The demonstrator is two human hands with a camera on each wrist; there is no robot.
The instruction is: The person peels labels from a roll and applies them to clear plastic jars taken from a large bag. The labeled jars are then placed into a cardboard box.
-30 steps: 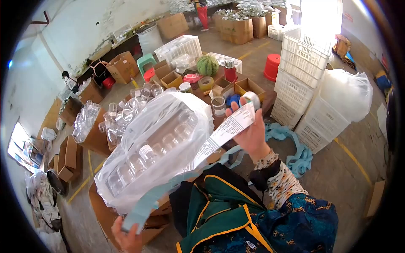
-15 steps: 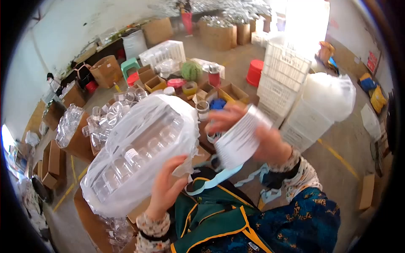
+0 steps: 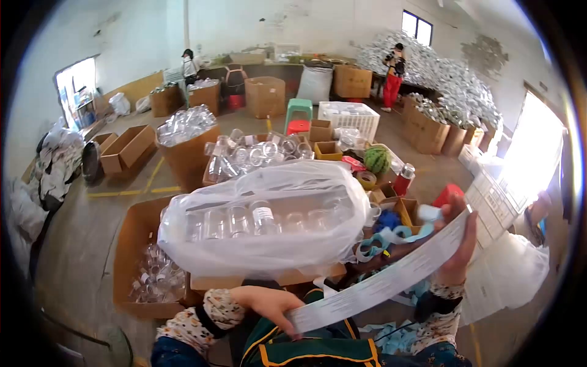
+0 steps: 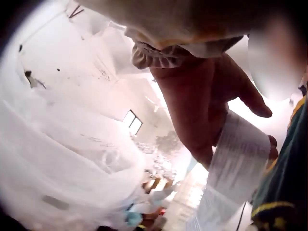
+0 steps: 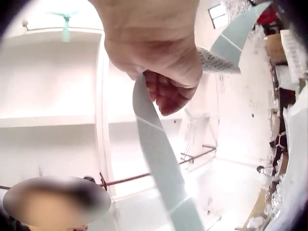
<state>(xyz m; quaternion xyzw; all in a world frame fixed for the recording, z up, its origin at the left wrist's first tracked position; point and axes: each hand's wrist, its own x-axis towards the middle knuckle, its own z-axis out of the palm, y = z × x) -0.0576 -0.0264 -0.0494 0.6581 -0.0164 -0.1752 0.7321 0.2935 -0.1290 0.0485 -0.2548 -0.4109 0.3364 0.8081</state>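
Note:
A long strip of printed white labels (image 3: pixel 379 282) on pale blue backing stretches between my two hands in the head view. My left hand (image 3: pixel 269 304) pinches its lower end in front of my apron. At the upper right, my right hand (image 3: pixel 457 251) grips the other end, fingers curled; a small white roll (image 3: pixel 430 213) shows beside them. The right wrist view has the blue backing (image 5: pixel 163 159) hanging from that fist. Beyond my hands, a translucent plastic bag (image 3: pixel 208 260) holds rows of clear jars, one jar (image 3: pixel 263 220) bearing a white label.
An open carton (image 3: pixel 137 244) with loose clear jars stands left of the bag. More jars (image 3: pixel 257 153) are heaped behind it. A watermelon (image 3: pixel 376 159), a red thermos (image 3: pixel 403 180) and small cartons sit behind right. White crates (image 3: pixel 492 199) stand right; loose blue backing (image 3: pixel 397 336) lies below.
My left hand was apart from the strip half a second ago and now pinches its end. The strip is drawn out straighter between my hands. My head view has swung left and up.

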